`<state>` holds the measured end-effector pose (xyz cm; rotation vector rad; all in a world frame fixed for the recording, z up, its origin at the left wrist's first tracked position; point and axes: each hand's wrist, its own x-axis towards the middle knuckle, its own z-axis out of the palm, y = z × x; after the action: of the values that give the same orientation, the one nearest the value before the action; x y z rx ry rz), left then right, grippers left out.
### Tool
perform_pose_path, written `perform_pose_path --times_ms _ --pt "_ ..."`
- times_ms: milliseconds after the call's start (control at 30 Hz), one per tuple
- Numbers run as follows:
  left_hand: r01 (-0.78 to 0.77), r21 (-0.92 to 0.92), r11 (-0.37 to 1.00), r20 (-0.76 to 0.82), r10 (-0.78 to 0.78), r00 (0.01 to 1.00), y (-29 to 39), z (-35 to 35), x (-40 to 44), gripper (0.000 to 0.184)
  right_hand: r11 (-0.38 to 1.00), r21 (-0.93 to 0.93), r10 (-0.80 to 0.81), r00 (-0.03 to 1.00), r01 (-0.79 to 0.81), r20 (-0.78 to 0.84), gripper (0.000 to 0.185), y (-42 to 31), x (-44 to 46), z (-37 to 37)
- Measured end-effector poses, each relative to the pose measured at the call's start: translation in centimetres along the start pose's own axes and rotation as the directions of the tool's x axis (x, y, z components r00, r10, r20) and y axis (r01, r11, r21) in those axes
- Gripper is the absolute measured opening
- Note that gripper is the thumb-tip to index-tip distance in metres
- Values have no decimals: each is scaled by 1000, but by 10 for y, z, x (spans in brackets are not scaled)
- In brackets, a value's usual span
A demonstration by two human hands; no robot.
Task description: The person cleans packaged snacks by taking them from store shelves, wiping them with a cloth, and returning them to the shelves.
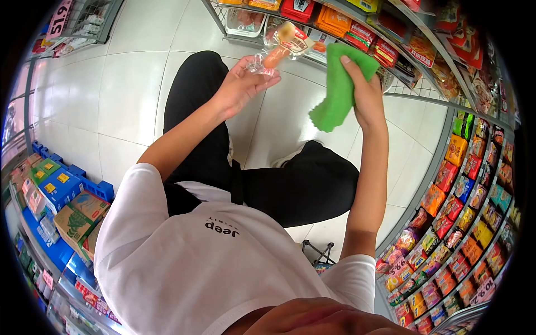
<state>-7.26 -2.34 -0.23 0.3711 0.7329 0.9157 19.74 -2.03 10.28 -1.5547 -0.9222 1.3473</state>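
My left hand [245,86] is closed on a clear plastic snack packet [278,53]. The packet has a red-and-white label and something reddish-brown inside, shaped like a sausage. A green cloth [335,86] with a scalloped edge hangs from my right hand [365,92], its thumb pressed on top and its other fingers mostly hidden behind the fabric. Both hands are held out above the tiled floor, in front of the lower shelf [312,60] of packaged snacks. Packet and cloth are apart from each other.
My bent knees in black trousers [301,190] are below my hands. A rack of colourful packets [446,209] curves along the right. Boxes [81,215] stand at lower left, and a folding stool's legs [318,252] show beside me. White floor tiles [134,84] spread to the left.
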Motion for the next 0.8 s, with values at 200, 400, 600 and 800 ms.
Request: perform_pose_path --times_ms 200,400,600,800 --pt "-46 45 998 227 34 973 -11 31 -12 46 993 107 44 998 -49 43 40 7 -1 10" --pt "-105 237 966 418 -4 908 -11 34 -8 39 996 13 -90 995 91 -49 39 -6 -10 12" --pt "-104 129 986 311 60 948 1 69 10 49 974 -33 -223 974 225 50 32 -14 -18 13" --pt "6 69 998 355 -30 934 -1 73 14 44 549 -490 -740 666 677 91 32 2 3 13"
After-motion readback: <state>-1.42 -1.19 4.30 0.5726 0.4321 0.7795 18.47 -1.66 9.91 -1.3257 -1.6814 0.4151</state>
